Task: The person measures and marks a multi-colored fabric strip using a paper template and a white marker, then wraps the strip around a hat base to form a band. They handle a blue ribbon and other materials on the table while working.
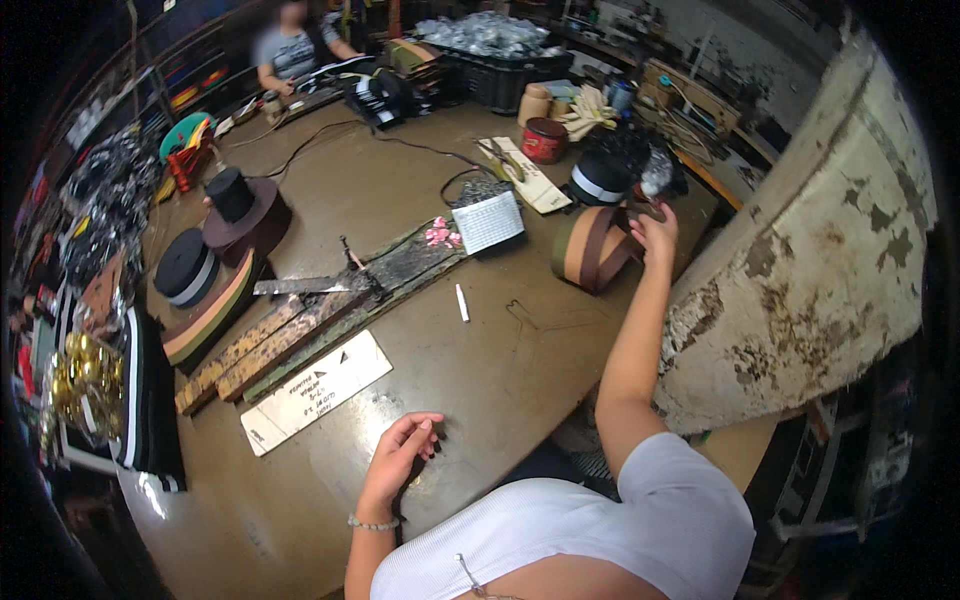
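At the right side of the table my right hand reaches out, its fingers closed on the edge of a looped striped webbing strap in green, tan and brown. The loops of the strap stand upright on their edges. My left hand hovers over the near part of the table with loosely curled fingers and nothing in them. Beyond it lies a pale card with handwriting. A long wooden jig runs diagonally across the middle, with a metal blade on top.
A white stick and thin bent wire lie mid-table. Webbing rolls stand at left. A red tin and a black crate are at the back. A peeling pale column rises at right. Another person sits across.
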`<action>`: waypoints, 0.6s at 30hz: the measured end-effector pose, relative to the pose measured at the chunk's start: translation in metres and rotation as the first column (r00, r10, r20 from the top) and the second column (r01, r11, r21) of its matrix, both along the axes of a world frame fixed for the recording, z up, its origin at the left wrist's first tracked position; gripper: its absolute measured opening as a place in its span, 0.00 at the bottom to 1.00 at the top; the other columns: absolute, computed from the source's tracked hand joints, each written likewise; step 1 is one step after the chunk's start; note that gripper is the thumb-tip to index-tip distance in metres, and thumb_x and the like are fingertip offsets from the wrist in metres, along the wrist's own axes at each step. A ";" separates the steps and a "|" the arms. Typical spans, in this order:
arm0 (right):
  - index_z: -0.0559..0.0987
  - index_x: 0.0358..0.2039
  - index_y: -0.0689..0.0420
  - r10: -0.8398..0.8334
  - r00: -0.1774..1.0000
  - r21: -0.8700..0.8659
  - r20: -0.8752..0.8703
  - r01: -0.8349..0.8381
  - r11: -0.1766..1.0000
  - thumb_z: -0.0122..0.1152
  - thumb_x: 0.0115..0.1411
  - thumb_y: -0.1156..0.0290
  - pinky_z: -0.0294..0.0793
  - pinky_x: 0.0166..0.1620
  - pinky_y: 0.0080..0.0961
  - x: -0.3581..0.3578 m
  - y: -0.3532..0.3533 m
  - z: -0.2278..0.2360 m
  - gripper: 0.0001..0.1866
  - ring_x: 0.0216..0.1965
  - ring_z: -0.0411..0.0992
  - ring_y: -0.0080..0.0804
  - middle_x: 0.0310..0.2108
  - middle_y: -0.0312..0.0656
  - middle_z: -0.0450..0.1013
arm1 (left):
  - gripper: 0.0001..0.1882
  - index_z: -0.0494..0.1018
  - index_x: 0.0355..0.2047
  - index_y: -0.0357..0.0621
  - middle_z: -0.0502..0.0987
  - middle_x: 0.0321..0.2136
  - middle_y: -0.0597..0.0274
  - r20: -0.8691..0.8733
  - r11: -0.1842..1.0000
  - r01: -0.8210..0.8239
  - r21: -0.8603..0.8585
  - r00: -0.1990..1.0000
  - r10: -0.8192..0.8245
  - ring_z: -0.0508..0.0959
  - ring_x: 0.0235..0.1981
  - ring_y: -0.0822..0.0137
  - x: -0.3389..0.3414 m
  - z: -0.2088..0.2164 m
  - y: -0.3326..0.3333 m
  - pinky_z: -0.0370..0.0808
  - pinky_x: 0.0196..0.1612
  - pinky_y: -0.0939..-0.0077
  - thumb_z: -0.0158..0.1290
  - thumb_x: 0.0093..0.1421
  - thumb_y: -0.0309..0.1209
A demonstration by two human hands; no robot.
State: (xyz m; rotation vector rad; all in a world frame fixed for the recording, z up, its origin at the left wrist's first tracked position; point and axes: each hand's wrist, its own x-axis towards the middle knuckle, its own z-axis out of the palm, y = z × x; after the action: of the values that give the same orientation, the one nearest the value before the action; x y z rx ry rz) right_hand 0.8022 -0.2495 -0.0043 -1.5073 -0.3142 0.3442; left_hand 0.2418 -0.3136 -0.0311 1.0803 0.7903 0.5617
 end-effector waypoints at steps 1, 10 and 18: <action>0.57 0.68 0.50 -0.064 0.997 0.053 -0.031 0.065 0.996 0.67 0.52 0.76 0.77 0.45 0.38 -0.002 0.001 0.002 0.44 0.43 0.76 0.40 0.49 0.52 0.73 | 0.14 0.75 0.48 0.39 0.73 0.29 0.70 0.004 1.000 -0.002 0.006 1.000 0.002 0.70 0.29 0.80 0.000 0.000 0.000 0.69 0.35 0.85 0.48 0.69 0.34; 0.73 0.50 0.66 0.228 0.907 -0.473 0.353 -0.038 0.880 0.63 0.54 0.55 0.69 0.53 0.37 0.012 0.001 0.012 0.31 0.47 0.73 0.46 0.46 0.58 0.74 | 0.13 0.74 0.47 0.39 0.72 0.28 0.70 -0.056 0.999 -0.040 -0.021 0.998 0.039 0.70 0.26 0.79 0.003 0.000 0.001 0.70 0.31 0.85 0.48 0.69 0.34; 0.60 0.65 0.59 0.054 0.920 0.297 0.387 -0.180 0.938 0.59 0.55 0.84 0.72 0.46 0.25 -0.046 0.026 0.047 0.37 0.45 0.73 0.31 0.44 0.46 0.74 | 0.15 0.71 0.53 0.40 0.72 0.33 0.68 -0.005 0.998 0.053 0.040 0.999 -0.052 0.73 0.33 0.76 -0.006 0.002 0.001 0.72 0.37 0.82 0.46 0.70 0.33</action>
State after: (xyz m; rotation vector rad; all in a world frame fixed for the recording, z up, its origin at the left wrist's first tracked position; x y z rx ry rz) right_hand 0.7564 -0.2232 0.0428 -1.2181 -0.7349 0.0874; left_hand 0.2361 -0.3122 -0.0295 1.1360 0.7548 0.5328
